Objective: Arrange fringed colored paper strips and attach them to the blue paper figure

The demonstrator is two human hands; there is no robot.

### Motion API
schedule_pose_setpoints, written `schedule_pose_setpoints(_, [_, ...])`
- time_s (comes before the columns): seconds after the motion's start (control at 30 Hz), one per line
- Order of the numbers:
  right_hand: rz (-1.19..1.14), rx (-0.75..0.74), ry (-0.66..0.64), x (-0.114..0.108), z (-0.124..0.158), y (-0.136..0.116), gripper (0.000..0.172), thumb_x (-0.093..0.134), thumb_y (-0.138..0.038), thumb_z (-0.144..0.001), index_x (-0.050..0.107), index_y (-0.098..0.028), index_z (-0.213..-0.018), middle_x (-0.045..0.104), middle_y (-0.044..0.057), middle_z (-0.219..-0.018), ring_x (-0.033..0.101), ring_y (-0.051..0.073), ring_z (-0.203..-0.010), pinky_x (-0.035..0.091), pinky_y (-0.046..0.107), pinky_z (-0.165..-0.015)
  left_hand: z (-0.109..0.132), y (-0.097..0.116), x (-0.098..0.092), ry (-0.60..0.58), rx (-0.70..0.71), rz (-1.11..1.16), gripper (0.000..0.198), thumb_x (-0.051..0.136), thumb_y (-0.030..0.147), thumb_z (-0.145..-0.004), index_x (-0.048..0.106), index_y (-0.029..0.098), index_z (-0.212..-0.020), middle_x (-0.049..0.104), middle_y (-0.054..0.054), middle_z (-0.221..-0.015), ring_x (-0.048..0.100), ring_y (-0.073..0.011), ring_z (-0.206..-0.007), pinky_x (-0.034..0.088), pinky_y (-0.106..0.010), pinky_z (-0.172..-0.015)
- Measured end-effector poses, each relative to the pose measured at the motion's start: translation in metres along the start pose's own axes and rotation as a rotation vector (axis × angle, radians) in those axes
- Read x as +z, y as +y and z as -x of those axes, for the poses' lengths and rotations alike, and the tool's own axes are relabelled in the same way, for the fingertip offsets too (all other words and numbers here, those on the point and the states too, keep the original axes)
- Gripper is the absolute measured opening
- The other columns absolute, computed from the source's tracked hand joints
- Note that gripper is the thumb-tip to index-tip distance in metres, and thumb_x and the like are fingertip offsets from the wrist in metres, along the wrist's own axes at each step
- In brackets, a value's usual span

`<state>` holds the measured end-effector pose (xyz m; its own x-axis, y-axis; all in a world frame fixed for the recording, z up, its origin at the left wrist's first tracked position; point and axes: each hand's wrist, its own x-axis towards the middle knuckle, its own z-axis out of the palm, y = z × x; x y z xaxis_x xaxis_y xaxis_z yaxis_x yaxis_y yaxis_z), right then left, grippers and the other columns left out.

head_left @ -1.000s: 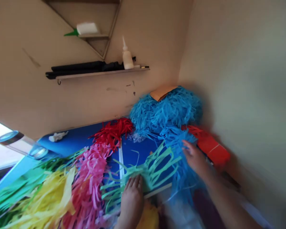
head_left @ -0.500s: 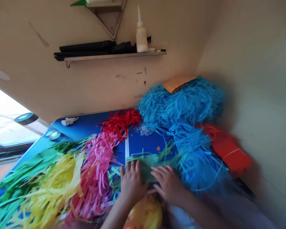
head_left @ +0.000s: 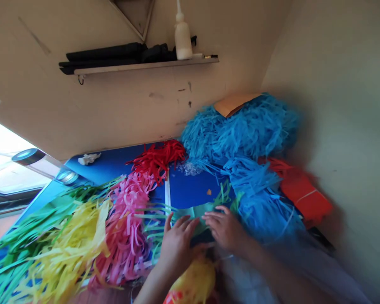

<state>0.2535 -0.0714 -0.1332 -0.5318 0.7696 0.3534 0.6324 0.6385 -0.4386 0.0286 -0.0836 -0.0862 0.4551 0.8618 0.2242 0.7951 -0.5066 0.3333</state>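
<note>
A light green sheet of fringed tissue paper (head_left: 194, 212) lies on the blue table in front of me, its cut strips trailing out to the left and right. My left hand (head_left: 178, 240) rests at the near left of the sheet, fingers stretched and apart. On the right side, my right hand (head_left: 227, 229) touches the same paper with its fingers extended toward the left; the thumb is partly hard to make out. Just below my hands is a yellow and red object (head_left: 194, 278), blurred and partly hidden by my left wrist.
Fringed paper in green (head_left: 47, 213), yellow (head_left: 72, 245), pink (head_left: 131, 211) and red (head_left: 160, 158) spreads leftward. Blue fringe (head_left: 240, 131) and a red bundle (head_left: 307, 194) lie right. A wall shelf (head_left: 139, 66) holds a white bottle (head_left: 183, 40). A clear jar (head_left: 66, 176) stands far left.
The green strips on the left now stretch straighter across toward the pink fringe. My right hand has shifted slightly, and the view has tilted down a little.
</note>
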Motion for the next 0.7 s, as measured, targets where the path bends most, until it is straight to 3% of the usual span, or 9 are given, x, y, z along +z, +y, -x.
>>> schedule_pose_setpoints(0.07, [-0.048, 0.055, -0.052, -0.010, 0.000, 0.003, 0.025, 0.051, -0.010, -0.086, 0.065, -0.021, -0.103, 0.072, 0.005, -0.107, 0.062, 0.019, -0.106, 0.031, 0.038, -0.096, 0.003, -0.002, 0.016, -0.078, -0.047, 0.051, 0.019, 0.060, 0.029, -0.088, 0.070, 0.030, -0.104, 0.077, -0.002, -0.099, 0.068, -0.0236, -0.099, 0.030, -0.051, -0.106])
schedule_pose_setpoints(0.13, [-0.092, 0.134, -0.074, -0.019, -0.002, 0.005, 0.019, 0.054, -0.012, -0.087, 0.067, -0.022, -0.097, 0.073, 0.002, -0.100, 0.064, 0.017, -0.099, 0.033, 0.034, -0.088, 0.006, -0.012, 0.023, -0.090, -0.118, 0.078, 0.018, 0.055, 0.025, -0.091, 0.072, 0.029, -0.095, 0.077, -0.001, -0.092, 0.069, -0.0215, -0.093, 0.036, -0.046, -0.099])
schedule_pose_setpoints(0.23, [-0.103, 0.248, -0.066, -0.025, -0.008, 0.004, 0.013, 0.057, -0.020, -0.092, 0.068, -0.022, -0.086, 0.073, -0.001, -0.087, 0.064, 0.016, -0.091, 0.032, 0.031, -0.082, 0.006, -0.024, 0.020, -0.065, -0.205, 0.089, 0.018, 0.057, 0.034, -0.091, 0.073, 0.028, -0.092, 0.077, -0.002, -0.090, 0.069, -0.0215, -0.090, 0.039, -0.042, -0.092])
schedule_pose_setpoints(0.33, [-0.006, 0.375, -0.092, -0.023, -0.021, 0.001, 0.030, 0.054, -0.030, -0.097, 0.065, -0.020, -0.071, 0.070, -0.002, -0.074, 0.064, 0.015, -0.081, 0.031, 0.030, -0.075, 0.000, -0.022, 0.014, -0.048, -0.306, -0.031, 0.029, 0.053, 0.043, -0.093, 0.074, 0.026, -0.082, 0.076, -0.001, -0.082, 0.069, -0.0203, -0.084, 0.040, -0.038, -0.087])
schedule_pose_setpoints(0.47, [0.127, 0.494, -0.163, -0.018, -0.037, 0.001, 0.027, 0.060, -0.035, -0.094, 0.066, -0.020, -0.074, 0.072, 0.000, -0.080, 0.066, 0.017, -0.081, 0.031, 0.029, -0.071, -0.009, -0.012, 0.014, -0.073, -0.406, -0.242, 0.040, 0.047, 0.040, -0.094, 0.071, 0.022, -0.068, 0.071, -0.005, -0.067, 0.069, -0.0227, -0.077, 0.039, -0.038, -0.083])
schedule_pose_setpoints(0.7, [0.166, 0.549, -0.220, -0.014, -0.048, 0.007, 0.019, 0.064, -0.038, -0.091, 0.070, -0.022, -0.083, 0.074, 0.001, -0.088, 0.068, 0.018, -0.085, 0.035, 0.028, -0.073, -0.017, -0.010, 0.015, -0.120, -0.438, -0.303, 0.033, 0.049, 0.032, -0.089, 0.069, 0.021, -0.066, 0.071, -0.008, -0.067, 0.068, -0.0247, -0.075, 0.037, -0.040, -0.083])
